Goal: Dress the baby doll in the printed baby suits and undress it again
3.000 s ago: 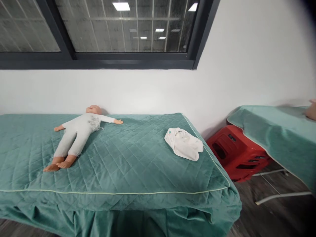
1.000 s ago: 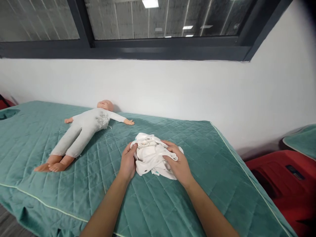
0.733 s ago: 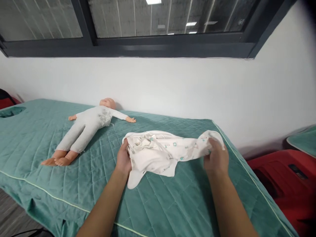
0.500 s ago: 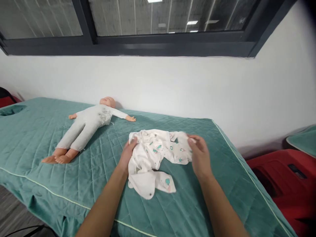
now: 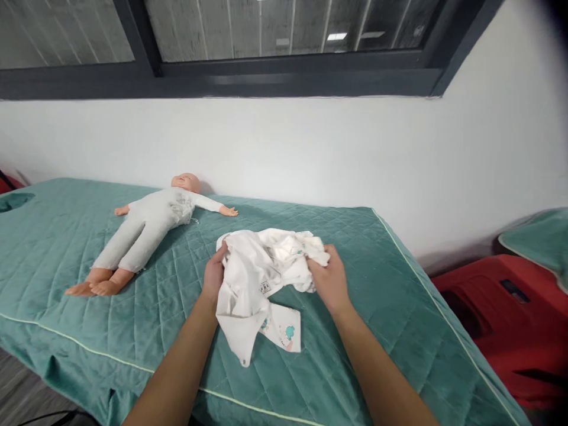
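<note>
A white baby garment (image 5: 260, 278) with small coloured prints hangs bunched just above the green quilted bed (image 5: 364, 307). My left hand (image 5: 214, 276) grips its left side and my right hand (image 5: 328, 279) grips its right side, both closed on the cloth. One printed end of the garment trails down onto the quilt below my hands. A baby doll (image 5: 142, 228) in a pale grey suit lies on its back to the left, head near the wall, arms spread, apart from my hands.
The white wall (image 5: 310, 154) runs behind the bed under a dark-framed window (image 5: 231, 80). A red plastic stool (image 5: 501, 319) stands on the floor to the right. A second green-covered bed corner (image 5: 536, 242) shows at the far right edge.
Three seconds ago the garment lay folded at the bed's right end. Both hands took it, stretched it wide, then drew together; it is now bunched between them.
</note>
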`<state>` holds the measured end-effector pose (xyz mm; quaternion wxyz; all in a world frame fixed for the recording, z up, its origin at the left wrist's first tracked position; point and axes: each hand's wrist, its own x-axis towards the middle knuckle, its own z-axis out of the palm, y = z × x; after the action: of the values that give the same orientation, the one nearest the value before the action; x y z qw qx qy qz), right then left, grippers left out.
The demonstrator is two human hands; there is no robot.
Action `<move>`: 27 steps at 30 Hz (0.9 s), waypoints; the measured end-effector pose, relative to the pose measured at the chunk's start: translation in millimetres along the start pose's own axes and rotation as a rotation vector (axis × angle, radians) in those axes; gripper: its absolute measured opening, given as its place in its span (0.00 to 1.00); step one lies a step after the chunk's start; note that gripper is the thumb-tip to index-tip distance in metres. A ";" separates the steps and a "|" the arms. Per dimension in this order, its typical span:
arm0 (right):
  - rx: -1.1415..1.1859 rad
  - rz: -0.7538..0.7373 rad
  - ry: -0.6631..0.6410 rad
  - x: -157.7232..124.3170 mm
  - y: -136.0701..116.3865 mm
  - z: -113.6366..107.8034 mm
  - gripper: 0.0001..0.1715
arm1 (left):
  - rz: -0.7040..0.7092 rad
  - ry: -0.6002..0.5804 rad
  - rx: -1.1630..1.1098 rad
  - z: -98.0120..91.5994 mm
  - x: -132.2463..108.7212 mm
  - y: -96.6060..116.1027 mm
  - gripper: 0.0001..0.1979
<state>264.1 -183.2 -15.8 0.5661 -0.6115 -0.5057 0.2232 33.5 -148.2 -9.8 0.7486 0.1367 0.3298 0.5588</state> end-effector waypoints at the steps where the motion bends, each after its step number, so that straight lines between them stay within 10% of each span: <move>1: 0.093 0.035 0.094 2.7 1.9 -9.2 0.11 | 0.011 0.029 -0.026 -1.6 0.6 1.3 0.15; 4: 0.253 0.073 0.295 13.4 4.4 -54.0 0.19 | 0.045 0.027 -0.047 -5.0 -0.8 1.6 0.17; 8: -0.113 -0.038 0.461 24.2 3.7 -135.3 0.26 | 0.060 -0.032 -0.060 -5.6 -3.4 -1.1 0.17; 11: -0.411 -0.016 0.152 21.8 19.1 -176.1 0.27 | 0.073 -0.030 -0.042 -4.0 -3.3 -1.4 0.17; 14: -0.621 -0.094 -0.201 11.2 46.6 -186.0 0.21 | 0.083 0.004 -0.021 -1.1 -4.5 -1.2 0.16; 27: -0.814 -0.254 -0.245 -29.2 34.6 -180.3 0.49 | 0.158 0.098 0.060 0.8 -8.5 -0.1 0.07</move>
<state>417.8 -287.5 -9.6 0.2378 -0.6865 -0.6871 0.0053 32.7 -156.0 -6.3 0.6807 0.1572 0.3709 0.6119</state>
